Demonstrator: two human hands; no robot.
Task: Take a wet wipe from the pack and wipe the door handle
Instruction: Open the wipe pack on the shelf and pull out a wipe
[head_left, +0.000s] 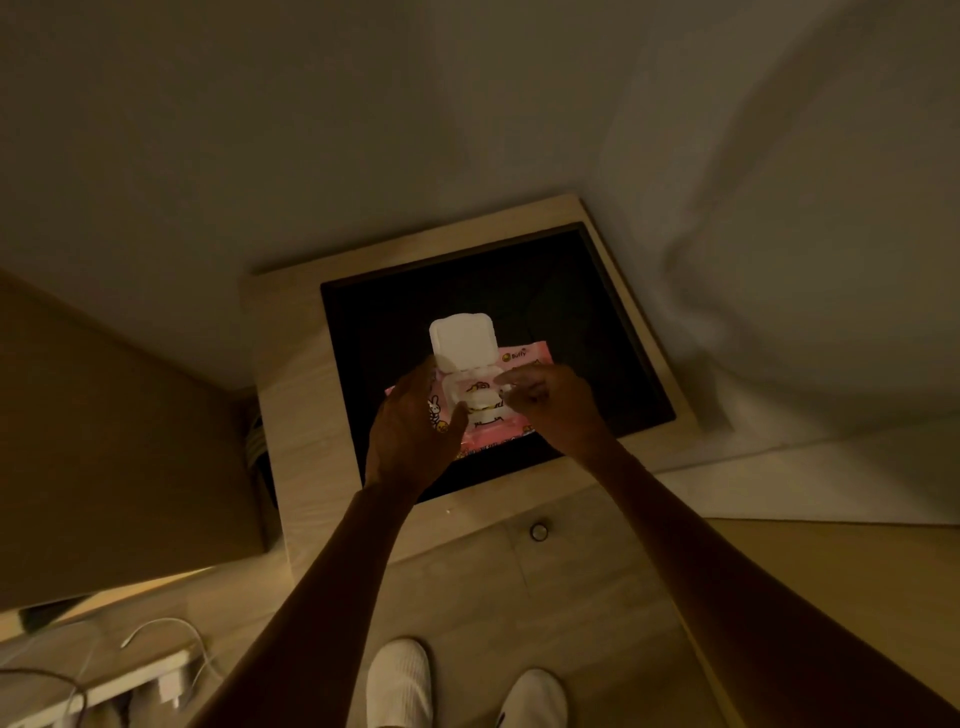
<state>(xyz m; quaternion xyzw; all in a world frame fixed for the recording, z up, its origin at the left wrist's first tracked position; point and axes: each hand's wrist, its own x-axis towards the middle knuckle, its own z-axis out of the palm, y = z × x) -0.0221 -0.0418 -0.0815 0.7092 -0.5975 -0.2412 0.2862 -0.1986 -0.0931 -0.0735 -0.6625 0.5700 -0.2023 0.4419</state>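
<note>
Left hand (415, 431) gripped the pack (511, 387), lid (461, 340) open; right hand (540, 400) pinched toward a wipe, which likely needed pulling free next.

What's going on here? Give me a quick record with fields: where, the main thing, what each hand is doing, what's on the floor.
place: dim room, wooden cabinet top with a black inset panel
main thing: pink wet wipe pack on the panel, white flip lid open
left hand: steadies the pack's left side
right hand: fingers pinch at the pack's opening
wipe: not clearly out yet
floor: white slippers, a white power strip
door handle: not in view
</note>
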